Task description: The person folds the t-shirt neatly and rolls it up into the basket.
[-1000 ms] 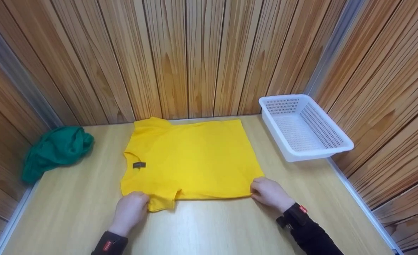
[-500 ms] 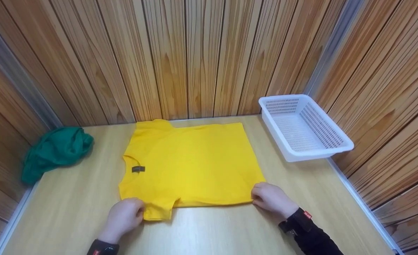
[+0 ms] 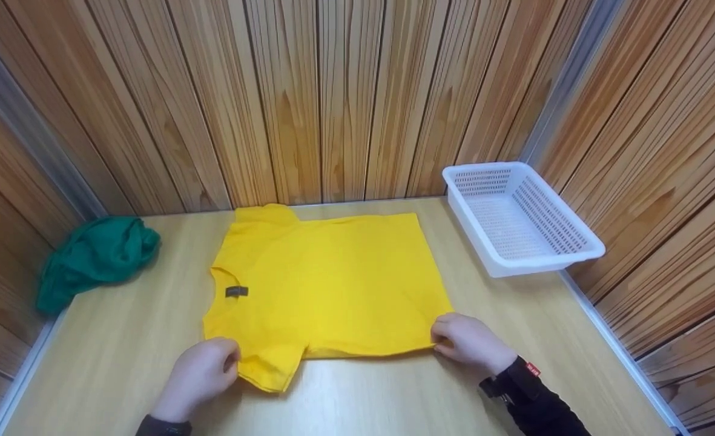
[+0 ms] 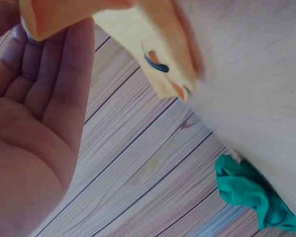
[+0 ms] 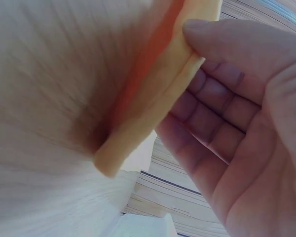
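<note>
A yellow T-shirt (image 3: pixel 345 284) lies spread on the table, its neckline to the left with a dark label (image 3: pixel 237 291) inside and its hem to the right. At the near shoulder by the sleeve, my left hand (image 3: pixel 203 372) pinches the cloth; the left wrist view has the yellow fabric (image 4: pixel 69 17) at the fingers of that hand. My right hand (image 3: pixel 472 342) pinches the near hem corner. In the right wrist view the thumb (image 5: pixel 207 37) presses on the folded yellow edge (image 5: pixel 153 103), and the fingers lie behind it.
A white perforated basket (image 3: pixel 490 257) stands at the back right, near the wood-panelled wall (image 3: pixel 345 103). Crumpled green cloth (image 3: pixel 100 254) lies at the table's left edge. Bare tabletop (image 3: pixel 357 399) shows in front of the shirt.
Both hands have drawn the T-shirt a little toward the person. The left hand has also shifted left, and the near sleeve now angles down to a point.
</note>
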Action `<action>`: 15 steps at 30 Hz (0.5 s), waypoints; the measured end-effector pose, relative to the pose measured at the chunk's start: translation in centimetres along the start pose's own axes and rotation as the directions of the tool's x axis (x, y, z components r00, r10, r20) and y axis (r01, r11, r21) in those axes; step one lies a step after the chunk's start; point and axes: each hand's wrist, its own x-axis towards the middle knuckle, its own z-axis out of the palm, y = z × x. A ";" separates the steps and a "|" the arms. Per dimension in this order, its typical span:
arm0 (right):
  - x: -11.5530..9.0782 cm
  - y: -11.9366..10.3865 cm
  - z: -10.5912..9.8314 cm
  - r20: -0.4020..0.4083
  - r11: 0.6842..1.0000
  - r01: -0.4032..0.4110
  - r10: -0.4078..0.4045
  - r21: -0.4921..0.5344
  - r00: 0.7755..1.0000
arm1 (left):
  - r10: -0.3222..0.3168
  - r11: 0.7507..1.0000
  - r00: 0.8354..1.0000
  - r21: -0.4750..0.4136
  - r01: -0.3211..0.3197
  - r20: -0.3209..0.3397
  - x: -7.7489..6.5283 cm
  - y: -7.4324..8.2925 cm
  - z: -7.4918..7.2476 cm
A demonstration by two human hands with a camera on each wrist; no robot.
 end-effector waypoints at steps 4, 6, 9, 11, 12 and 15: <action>-0.1 -0.1 -0.1 0.020 1.000 0.011 -0.011 0.023 1.000 | 0.014 1.000 1.000 0.002 -0.014 -0.002 -0.1 -0.2 -0.2; -0.1 -0.1 -0.2 0.027 1.000 0.010 -0.011 0.026 1.000 | 0.006 1.000 1.000 -0.002 -0.006 -0.008 -0.1 -0.2 -0.4; 0.0 -0.1 -0.4 0.027 1.000 0.001 -0.002 0.013 1.000 | 0.000 1.000 0.999 -0.001 0.000 -0.035 0.1 -0.2 -0.9; 0.3 -0.1 -0.6 0.018 1.000 -0.007 0.007 -0.004 1.000 | 0.008 1.000 0.998 0.003 -0.007 -0.067 0.3 -0.2 -1.4; 0.4 -0.1 -0.8 0.013 1.000 -0.012 0.012 -0.015 1.000 | 0.016 1.000 0.996 0.009 -0.015 -0.086 0.5 -0.2 -1.6; 1.0 0.1 -1.3 -0.007 0.999 -0.025 0.025 -0.042 1.000 | 0.035 0.999 0.989 0.014 -0.033 -0.142 1.2 -0.4 -2.4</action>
